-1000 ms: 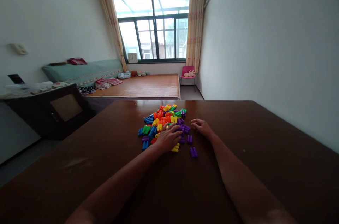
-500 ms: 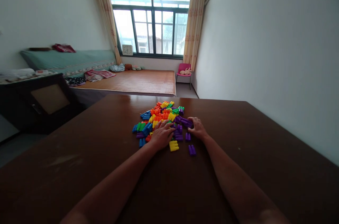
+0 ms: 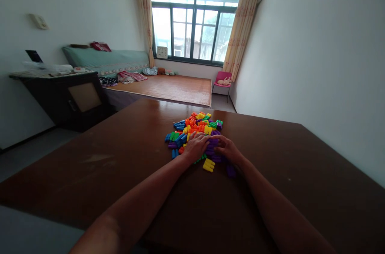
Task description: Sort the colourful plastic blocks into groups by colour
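A heap of small plastic pieces in orange (image 3: pixel 197 128), blue (image 3: pixel 181 140), green (image 3: pixel 174 136), yellow and purple lies on the brown table. My left hand (image 3: pixel 196 146) rests on the near side of the heap, fingers bent over some pieces; what lies beneath them is hidden. Against the heap's right side, my right hand (image 3: pixel 227 150) has its fingers curved around purple pieces (image 3: pixel 212 146), close to my left fingertips. Just in front of the hands lies a yellow piece (image 3: pixel 208 165). A purple piece (image 3: pixel 231 171) sits below my right hand.
The brown table (image 3: pixel 120 174) spreads out around the heap. Beyond its far edge stand a bed (image 3: pixel 180 87) with cloths on it and a pink chair (image 3: pixel 223 75). A dark cabinet (image 3: pixel 54 93) is at the left, and a wall runs along the right.
The view has swung left. My right hand has moved left toward my left hand, and the gap between them has narrowed. Purple pieces by the right fingers have shifted toward the heap.
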The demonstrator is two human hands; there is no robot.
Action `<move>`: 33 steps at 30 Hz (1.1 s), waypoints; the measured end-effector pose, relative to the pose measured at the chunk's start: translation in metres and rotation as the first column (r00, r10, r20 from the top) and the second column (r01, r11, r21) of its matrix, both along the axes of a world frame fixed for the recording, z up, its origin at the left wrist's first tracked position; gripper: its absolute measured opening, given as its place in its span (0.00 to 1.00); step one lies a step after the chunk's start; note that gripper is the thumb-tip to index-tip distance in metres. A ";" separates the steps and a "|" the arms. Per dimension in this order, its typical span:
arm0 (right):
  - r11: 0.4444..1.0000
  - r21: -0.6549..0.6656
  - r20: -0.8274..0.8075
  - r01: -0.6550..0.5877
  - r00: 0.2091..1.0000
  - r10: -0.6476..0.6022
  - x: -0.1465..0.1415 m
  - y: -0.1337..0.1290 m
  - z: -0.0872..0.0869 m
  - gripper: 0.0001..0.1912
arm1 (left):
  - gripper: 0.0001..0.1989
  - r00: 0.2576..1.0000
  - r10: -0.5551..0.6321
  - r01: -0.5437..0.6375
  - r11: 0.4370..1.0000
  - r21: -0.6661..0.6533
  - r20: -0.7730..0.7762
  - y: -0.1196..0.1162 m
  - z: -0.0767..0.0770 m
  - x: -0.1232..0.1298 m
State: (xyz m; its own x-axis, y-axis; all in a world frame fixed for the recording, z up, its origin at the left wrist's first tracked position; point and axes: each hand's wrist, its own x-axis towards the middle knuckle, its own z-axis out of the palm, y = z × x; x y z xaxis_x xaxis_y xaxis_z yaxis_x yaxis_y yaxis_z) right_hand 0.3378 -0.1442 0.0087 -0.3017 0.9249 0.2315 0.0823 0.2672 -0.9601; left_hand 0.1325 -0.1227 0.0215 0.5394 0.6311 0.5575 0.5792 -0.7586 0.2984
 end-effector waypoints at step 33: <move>0.927 0.271 0.427 0.261 0.830 -0.358 0.060 0.022 -0.023 0.20 | 0.10 0.673 0.396 0.014 0.837 -0.546 0.624 0.063 0.029 -0.047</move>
State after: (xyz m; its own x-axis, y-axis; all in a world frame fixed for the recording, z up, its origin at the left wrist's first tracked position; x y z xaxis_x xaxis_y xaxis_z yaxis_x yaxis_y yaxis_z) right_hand 0.3980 -0.1227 -0.0147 -0.1235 0.9387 0.3217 0.6108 0.3275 -0.7209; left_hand 0.0859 -0.0592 0.0509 -0.0400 0.9521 0.3032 0.1591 -0.2935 0.9426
